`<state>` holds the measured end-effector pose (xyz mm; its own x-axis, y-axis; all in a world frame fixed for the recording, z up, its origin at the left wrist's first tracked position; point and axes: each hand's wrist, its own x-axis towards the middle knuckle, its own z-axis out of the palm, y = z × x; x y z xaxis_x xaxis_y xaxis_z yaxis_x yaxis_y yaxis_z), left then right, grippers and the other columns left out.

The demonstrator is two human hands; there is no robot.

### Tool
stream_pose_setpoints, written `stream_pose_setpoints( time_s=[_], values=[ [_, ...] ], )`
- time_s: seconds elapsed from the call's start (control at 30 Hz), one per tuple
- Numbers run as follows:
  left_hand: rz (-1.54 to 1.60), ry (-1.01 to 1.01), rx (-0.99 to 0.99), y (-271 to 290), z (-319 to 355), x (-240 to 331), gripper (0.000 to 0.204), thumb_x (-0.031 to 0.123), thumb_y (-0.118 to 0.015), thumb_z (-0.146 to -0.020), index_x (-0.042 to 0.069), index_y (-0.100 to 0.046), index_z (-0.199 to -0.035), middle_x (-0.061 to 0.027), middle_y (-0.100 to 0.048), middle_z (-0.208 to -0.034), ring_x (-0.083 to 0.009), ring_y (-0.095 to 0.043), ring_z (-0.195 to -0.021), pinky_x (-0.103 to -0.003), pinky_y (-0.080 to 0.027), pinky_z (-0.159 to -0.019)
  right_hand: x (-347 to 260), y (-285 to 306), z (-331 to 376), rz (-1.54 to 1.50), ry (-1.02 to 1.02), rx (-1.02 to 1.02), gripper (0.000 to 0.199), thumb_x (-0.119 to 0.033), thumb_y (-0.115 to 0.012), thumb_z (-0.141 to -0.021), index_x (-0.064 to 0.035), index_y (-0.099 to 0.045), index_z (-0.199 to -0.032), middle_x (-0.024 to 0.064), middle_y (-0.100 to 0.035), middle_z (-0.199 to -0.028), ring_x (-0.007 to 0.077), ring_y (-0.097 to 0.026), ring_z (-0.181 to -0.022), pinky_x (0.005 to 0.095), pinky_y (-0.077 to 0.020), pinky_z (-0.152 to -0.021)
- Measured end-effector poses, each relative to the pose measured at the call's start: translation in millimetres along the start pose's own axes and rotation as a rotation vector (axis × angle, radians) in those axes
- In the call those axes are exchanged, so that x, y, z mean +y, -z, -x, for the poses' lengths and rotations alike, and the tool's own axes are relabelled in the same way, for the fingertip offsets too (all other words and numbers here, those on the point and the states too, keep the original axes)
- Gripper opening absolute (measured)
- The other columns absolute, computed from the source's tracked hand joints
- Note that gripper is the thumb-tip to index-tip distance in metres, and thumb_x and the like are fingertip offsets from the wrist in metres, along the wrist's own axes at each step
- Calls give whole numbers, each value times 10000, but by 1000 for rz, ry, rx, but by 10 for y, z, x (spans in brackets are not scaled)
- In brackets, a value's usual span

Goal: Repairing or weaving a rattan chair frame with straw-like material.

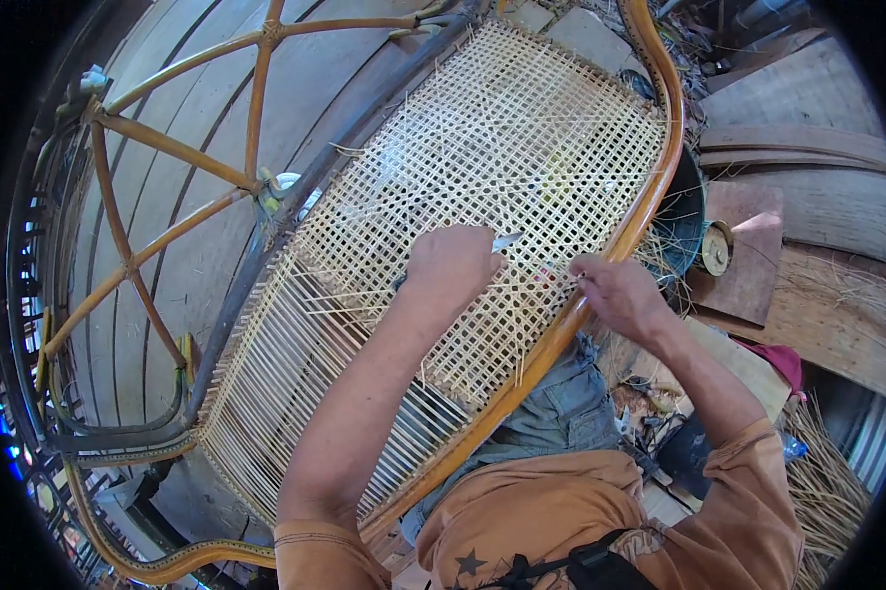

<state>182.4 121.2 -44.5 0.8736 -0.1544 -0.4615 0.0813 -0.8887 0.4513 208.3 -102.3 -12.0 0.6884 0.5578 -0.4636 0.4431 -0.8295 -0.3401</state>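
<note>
My woven sheet [482, 147] is made of dry cane strips, bumpy and mostly dull. The long bare strips [286, 364] look smoother. The fat rim [539, 364] looks like wood, smooth and very shiny, like it has a clear coat. The knife blade [507, 240] is shiny metal. The round poles [173, 147] look like smooth cane with a little shine. My shirt [531, 492] is soft, dull cloth, and my trousers [561, 408] are wrinkly cloth. The brown board [753, 236] is flat, dull wood. The stick bundle [826, 492] looks dry and rough.
</note>
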Motion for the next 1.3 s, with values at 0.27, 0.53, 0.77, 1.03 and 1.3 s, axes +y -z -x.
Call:
stream_pose_setpoints(
  time_s=[0.27, 0.53, 0.77, 1.03, 1.3],
  values=[
    [130, 68, -131, -26, -94, -53, 438, 470, -556, -819, 43, -649, -782, -159, -629, -699, -318, -624, -690, -439, -481, -647, -133, 262, -84, -200, 378, 259, 204, -30, -588, -782, -51, -542, -980, 94, -592, -745, 290, -569, -777, 372, -444, -747],
    [-162, 94, -32, 228, 274, -873, 473, 512, -500, -853, 64, -635, -782, -134, -621, -726, -310, -616, -700, -429, -480, -632, 137, -125, -461, -192, 403, 160, 128, -33, -573, -769, -57, -576, -895, 116, -551, -854, 287, -543, -830, 371, -460, -733],
    [-159, 119, 76, 213, 427, -999, 464, 504, -496, -859, 66, -629, -785, -119, -618, -732, -298, -618, -730, -418, -477, -650, 156, -164, -609, 181, 501, -14, 57, -72, -588, -789, -50, -578, -841, 91, -526, -851, 280, -553, -813, 353, -483, -720],
    [-208, 113, 74, 163, 504, -1263, 455, 492, -500, -861, 60, -633, -808, -132, -614, -754, -319, -609, -721, -434, -472, -651, 100, -72, -666, 548, 597, -164, 66, -126, -554, -748, -82, -602, -759, 29, -544, -834, 177, -509, -872, 268, -442, -799],
    [-199, 167, 155, 220, 768, -1428, 464, 486, -505, -861, 39, -606, -790, -160, -602, -749, -346, -598, -726, -446, -464, -658, 178, -279, -780, 578, 531, -149, 102, -157, -545, -778, -114, -630, -741, 1, -560, -807, 157, -523, -835, 254, -417, -803]
  ],
)
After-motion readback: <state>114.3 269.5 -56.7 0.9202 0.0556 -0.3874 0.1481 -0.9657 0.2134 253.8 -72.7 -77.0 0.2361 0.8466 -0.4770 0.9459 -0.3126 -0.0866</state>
